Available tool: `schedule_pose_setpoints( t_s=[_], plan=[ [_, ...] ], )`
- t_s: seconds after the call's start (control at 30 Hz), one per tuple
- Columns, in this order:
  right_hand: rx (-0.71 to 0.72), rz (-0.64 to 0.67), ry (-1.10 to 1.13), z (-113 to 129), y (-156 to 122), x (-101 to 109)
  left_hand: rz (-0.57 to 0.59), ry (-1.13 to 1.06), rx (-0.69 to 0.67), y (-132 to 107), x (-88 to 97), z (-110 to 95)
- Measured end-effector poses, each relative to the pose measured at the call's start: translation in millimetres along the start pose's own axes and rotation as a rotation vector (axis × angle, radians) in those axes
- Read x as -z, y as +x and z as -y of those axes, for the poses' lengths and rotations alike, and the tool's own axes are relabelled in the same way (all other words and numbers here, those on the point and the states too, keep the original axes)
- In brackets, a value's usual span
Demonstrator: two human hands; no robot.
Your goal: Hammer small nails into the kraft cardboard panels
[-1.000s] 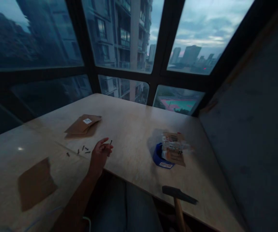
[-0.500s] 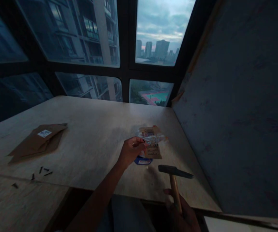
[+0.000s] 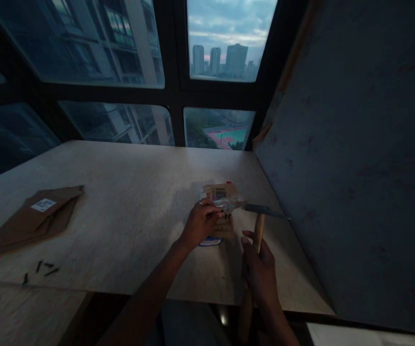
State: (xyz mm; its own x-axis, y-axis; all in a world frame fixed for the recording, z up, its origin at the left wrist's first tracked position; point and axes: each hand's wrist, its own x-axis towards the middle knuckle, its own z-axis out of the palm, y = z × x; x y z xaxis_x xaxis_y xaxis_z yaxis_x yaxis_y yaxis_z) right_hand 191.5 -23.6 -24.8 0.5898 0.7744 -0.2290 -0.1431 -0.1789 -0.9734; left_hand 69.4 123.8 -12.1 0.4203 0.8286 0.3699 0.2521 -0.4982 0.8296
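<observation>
My right hand (image 3: 263, 266) is closed around the wooden handle of a hammer (image 3: 259, 228), its dark metal head level with the packet, on the right. My left hand (image 3: 200, 223) has its thumb and fingers pinched together over a brown cardboard and clear plastic packet (image 3: 224, 229). What those fingertips hold, if anything, is too small and dark to make out. A few small dark pieces show on the packet beside the fingertips. Under the packet's near edge a blue item (image 3: 210, 241) with a white label peeks out, mostly covered.
Brown paper envelopes (image 3: 44, 218) with a white label lie on the left of the pale wooden tabletop (image 3: 131, 192). Several dark screws (image 3: 51, 271) are scattered near the left front edge. A wall (image 3: 355, 168) borders the right side; windows stand behind.
My right hand has raised the hammer, bringing its head up beside the packet. My left hand stays pinched over the packet. The view has shifted slightly to the right.
</observation>
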Motion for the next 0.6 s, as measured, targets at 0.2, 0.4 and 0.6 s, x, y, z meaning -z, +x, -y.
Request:
schedule_pose_setpoints(
  t_s=[0.2,0.4,0.6],
  plan=[
    [-0.041,-0.006,0.042,-0.7,9.7,-17.5,-0.02,0.006,0.041,-2.2,-2.6,1.6],
    [-0.048,0.019,0.09,-3.9,13.2,-23.2,-0.024,0.032,0.052,-3.7,-5.1,0.6],
    [-0.067,0.014,0.121,-3.2,15.3,-25.8,-0.004,0.104,0.044,-4.8,-7.5,2.4]
  ],
)
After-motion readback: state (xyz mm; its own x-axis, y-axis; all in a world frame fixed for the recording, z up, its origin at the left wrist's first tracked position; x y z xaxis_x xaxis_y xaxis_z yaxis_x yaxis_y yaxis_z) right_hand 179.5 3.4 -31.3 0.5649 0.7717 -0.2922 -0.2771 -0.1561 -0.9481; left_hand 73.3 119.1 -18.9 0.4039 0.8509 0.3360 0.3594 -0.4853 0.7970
